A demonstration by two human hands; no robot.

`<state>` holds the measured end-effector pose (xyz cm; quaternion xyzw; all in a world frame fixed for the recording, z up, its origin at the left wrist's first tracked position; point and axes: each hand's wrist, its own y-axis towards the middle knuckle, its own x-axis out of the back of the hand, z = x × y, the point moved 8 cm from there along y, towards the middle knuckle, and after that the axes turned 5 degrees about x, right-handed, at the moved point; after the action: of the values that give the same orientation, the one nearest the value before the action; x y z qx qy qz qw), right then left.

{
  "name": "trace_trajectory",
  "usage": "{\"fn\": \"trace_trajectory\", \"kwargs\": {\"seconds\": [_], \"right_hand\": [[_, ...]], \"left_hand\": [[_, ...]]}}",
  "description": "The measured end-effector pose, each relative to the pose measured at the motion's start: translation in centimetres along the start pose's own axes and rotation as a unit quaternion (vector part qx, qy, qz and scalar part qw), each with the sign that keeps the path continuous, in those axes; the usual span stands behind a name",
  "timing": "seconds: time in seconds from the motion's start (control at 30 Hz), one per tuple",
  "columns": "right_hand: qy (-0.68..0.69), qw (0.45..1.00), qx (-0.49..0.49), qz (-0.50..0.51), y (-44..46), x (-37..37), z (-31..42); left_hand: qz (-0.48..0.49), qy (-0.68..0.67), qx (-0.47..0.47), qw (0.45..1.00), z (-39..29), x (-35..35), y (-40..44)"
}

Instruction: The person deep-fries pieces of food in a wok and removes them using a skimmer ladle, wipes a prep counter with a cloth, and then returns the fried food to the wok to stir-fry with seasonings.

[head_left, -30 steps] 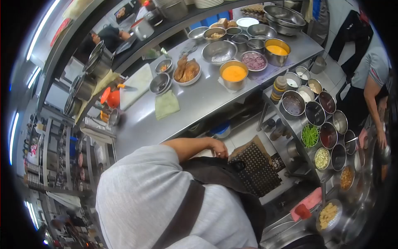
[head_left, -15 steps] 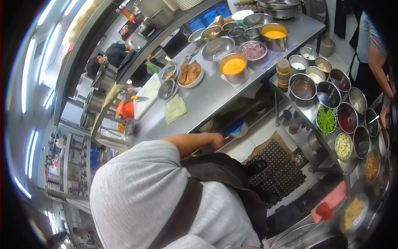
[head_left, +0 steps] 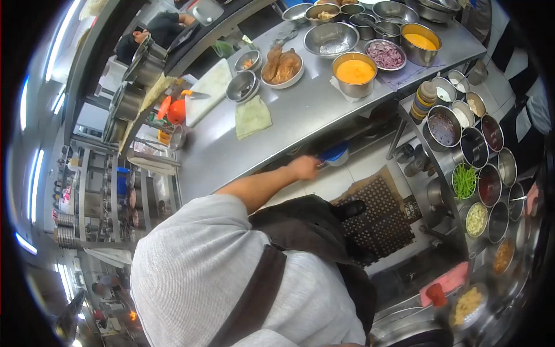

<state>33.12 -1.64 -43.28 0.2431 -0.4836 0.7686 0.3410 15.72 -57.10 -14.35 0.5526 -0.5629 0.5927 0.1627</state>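
My left hand (head_left: 304, 168) is in front of the steel table (head_left: 222, 165), over the gap between table and floor. Its fingers are curled closed, and nothing shows in them. Just beyond the fingertips is a blue and white container (head_left: 335, 155), lower down under the table edge. On the table above the hand are a steel pot of orange liquid (head_left: 354, 72), a bowl of cooked poultry (head_left: 282, 68) and a folded light-green cloth (head_left: 252, 117). My right hand is out of view.
Steel containers, one with cut green vegetables (head_left: 465, 180), fill a side counter at the right. A pan of yellowish food (head_left: 468, 305) lies lower right. A knife (head_left: 196, 94) rests on a white board (head_left: 211, 92). A perforated black mat (head_left: 378, 217) covers the floor. Other people stand farther off.
My left hand has lifted and moved outward, toward the table edge, with the arm straighter. The view has shifted, and the co-worker's arm at the right is no longer clearly visible.
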Motion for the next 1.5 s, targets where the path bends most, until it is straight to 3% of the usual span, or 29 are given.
{"fn": "trace_trajectory", "kwargs": {"seconds": [0.07,0.1,0.13,0.17,0.2,0.23,0.3,0.43,0.5,0.6,0.67,0.77,0.8,0.93,1.0,1.03,1.13,1.17,1.2,1.23,1.27,1.3,1.4,1.43,1.47,1.5], "right_hand": [[-0.143,0.975,0.154,-0.067,1.8,3.3,2.5],[0.162,0.984,-0.026,-0.073,3.0,8.1,1.4],[0.448,0.868,-0.201,-0.077,3.4,13.0,3.6],[0.552,0.765,-0.293,-0.158,3.9,14.4,2.3],[0.500,0.806,-0.264,-0.173,4.8,17.6,2.4],[0.487,0.814,-0.254,-0.189,4.9,20.9,3.3],[0.450,0.838,-0.226,-0.211,5.2,25.2,3.7],[0.398,0.859,-0.224,-0.232,4.4,28.4,4.0],[0.352,0.889,-0.235,-0.176,3.9,27.7,5.1],[0.359,0.895,-0.216,-0.154,2.8,26.9,9.8],[0.175,0.975,-0.060,-0.124,2.9,28.6,16.7],[0.052,0.989,-0.009,-0.142,5.1,26.2,16.6],[0.051,0.993,0.005,-0.105,5.8,26.4,17.4],[0.089,0.986,-0.009,-0.138,4.8,32.1,25.3],[0.142,0.979,-0.054,-0.133,4.8,32.4,25.1],[0.148,0.978,-0.058,-0.138,4.8,32.4,24.8],[0.166,0.970,-0.106,-0.142,4.7,31.7,22.8],[0.146,0.973,-0.075,-0.164,4.1,31.7,22.6],[0.125,0.974,-0.047,-0.181,3.2,31.4,22.2],[0.114,0.976,-0.052,-0.179,2.7,30.7,21.2],[0.096,0.977,-0.085,-0.169,2.0,29.7,19.9],[0.084,0.975,-0.125,-0.165,1.4,28.8,18.4],[-0.148,0.980,-0.034,-0.128,0.2,23.5,14.3],[-0.090,0.973,-0.055,-0.207,-1.0,23.2,13.4],[0.046,0.960,-0.171,-0.215,-2.7,23.4,12.7],[0.088,0.919,-0.234,-0.306,-4.8,23.9,12.6]], "left_hand": [[-0.186,-0.075,0.059,0.978,2.4,5.4,-1.7],[-0.241,-0.096,0.106,0.960,4.8,7.1,-2.1],[-0.357,-0.054,0.086,0.929,5.5,10.3,-3.9],[-0.414,-0.028,0.131,0.901,9.3,11.1,-4.0],[-0.445,0.008,0.174,0.878,13.0,11.7,-3.8],[-0.475,0.043,0.216,0.852,16.1,12.6,-4.0],[-0.342,0.010,0.361,0.867,20.4,14.5,-4.2],[-0.241,-0.034,0.429,0.870,24.5,12.5,-2.5],[-0.195,-0.069,0.473,0.857,24.7,11.2,-1.7],[-0.187,-0.026,0.470,0.862,25.2,11.1,-1.4],[-0.141,-0.055,0.475,0.867,25.6,11.7,-1.4],[-0.071,-0.059,0.470,0.878,26.7,11.2,0.1],[-0.043,-0.037,0.470,0.881,27.2,10.9,0.6],[-0.043,-0.071,0.478,0.875,27.1,12.7,1.3],[0.067,-0.058,0.461,0.883,25.8,13.7,1.4],[0.064,-0.053,0.455,0.887,24.7,14.7,1.2],[0.090,0.017,0.268,0.959,17.5,16.1,5.2],[0.085,0.040,0.200,0.975,13.7,15.5,7.4],[-0.008,0.030,0.134,0.991,7.4,17.4,7.2],[-0.065,-0.091,0.086,0.990,3.1,17.0,8.0],[-0.114,-0.121,-0.016,0.986,-2.0,16.1,8.6],[-0.070,-0.139,-0.105,0.982,-7.0,13.7,10.1],[0.042,-0.063,-0.345,0.936,-20.4,7.2,7.6],[0.094,-0.039,-0.419,0.902,-23.7,4.6,6.3],[0.131,-0.067,-0.462,0.875,-26.0,2.8,5.1],[0.175,-0.091,-0.500,0.843,-27.9,1.4,3.6]]}}
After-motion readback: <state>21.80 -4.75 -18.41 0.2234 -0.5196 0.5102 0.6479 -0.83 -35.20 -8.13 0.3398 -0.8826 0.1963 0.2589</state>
